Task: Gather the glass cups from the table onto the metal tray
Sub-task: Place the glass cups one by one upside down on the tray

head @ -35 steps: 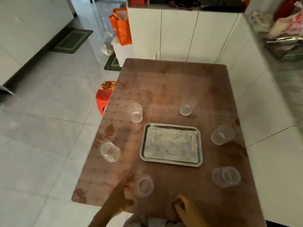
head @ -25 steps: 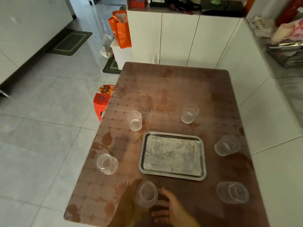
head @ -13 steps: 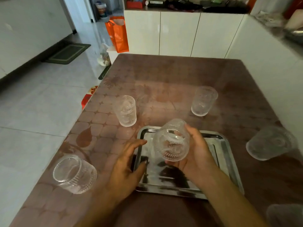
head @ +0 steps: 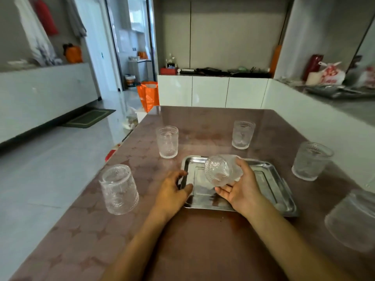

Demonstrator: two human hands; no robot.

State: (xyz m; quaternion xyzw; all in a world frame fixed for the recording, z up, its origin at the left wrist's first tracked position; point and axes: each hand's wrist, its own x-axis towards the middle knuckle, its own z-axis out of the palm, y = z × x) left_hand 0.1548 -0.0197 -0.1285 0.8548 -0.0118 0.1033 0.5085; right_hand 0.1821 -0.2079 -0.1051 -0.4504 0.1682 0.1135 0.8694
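My right hand (head: 241, 187) holds a ribbed glass cup (head: 220, 170) tilted on its side, its base towards me, just above the metal tray (head: 269, 183) in the middle of the brown table (head: 203, 240). My left hand (head: 173, 190) rests on the tray's left rim, fingers curled on the edge. Several more glass cups stand on the table: one near left (head: 118, 189), one far left (head: 167, 141), one far right (head: 242, 134), one right (head: 310, 160), one near right (head: 353, 220), blurred.
The table's left edge drops to a tiled floor. An orange bag (head: 149, 94) stands beyond the far left corner. White cabinets (head: 211, 91) line the far side and a white counter (head: 324, 118) runs along the right.
My right hand took the near cup from the table's front edge and carried it over the tray, tipping it sideways. My left hand moved to the tray's left rim. The camera dropped lower.
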